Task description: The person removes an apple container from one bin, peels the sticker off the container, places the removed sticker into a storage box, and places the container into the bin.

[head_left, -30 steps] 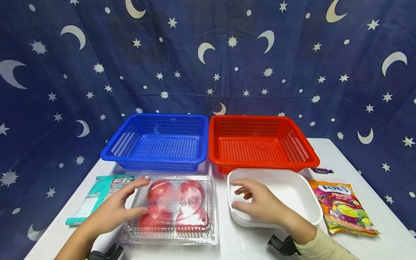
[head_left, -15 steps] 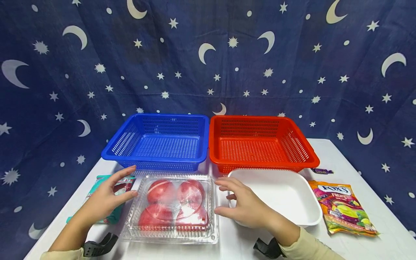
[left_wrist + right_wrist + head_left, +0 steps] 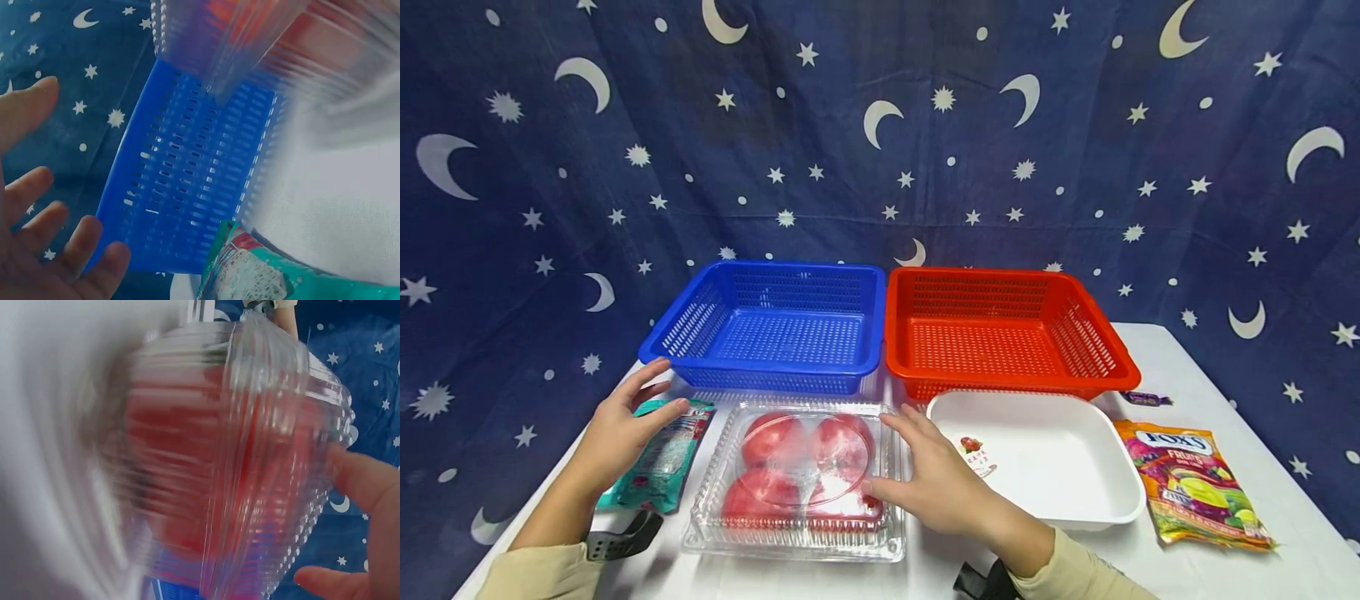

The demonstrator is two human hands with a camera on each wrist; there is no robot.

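A clear plastic clamshell box (image 3: pixel 790 546) holding several round red fruits (image 3: pixel 771 496) lies on the table in the head view. My right hand (image 3: pixel 943 483) is at its right side, thumb and index finger overlapping the lid's edge. In the right wrist view an index fingertip (image 3: pixel 344 465) meets the ribbed box (image 3: pixel 240 456), while the thumb (image 3: pixel 325 581) stands apart. My left hand (image 3: pixel 613 433) hovers with spread fingers over a teal packet (image 3: pixel 662 471), left of the box. The left wrist view shows that hand (image 3: pixel 56 250) holding nothing, the packet (image 3: pixel 256 275) beyond it.
Behind stand a blue basket (image 3: pixel 760 375) and a red basket (image 3: pixel 1000 379), side by side. A white tub (image 3: pixel 1052 467) with a small red print sits right of the box. Farther right lie an orange Fox's candy bag (image 3: pixel 1195 492) and a small purple-wrapped sweet (image 3: pixel 1146 399).
My left hand has moved left, off the box's side to above the teal packet. My right hand has come left from over the white tub to the box's right edge.
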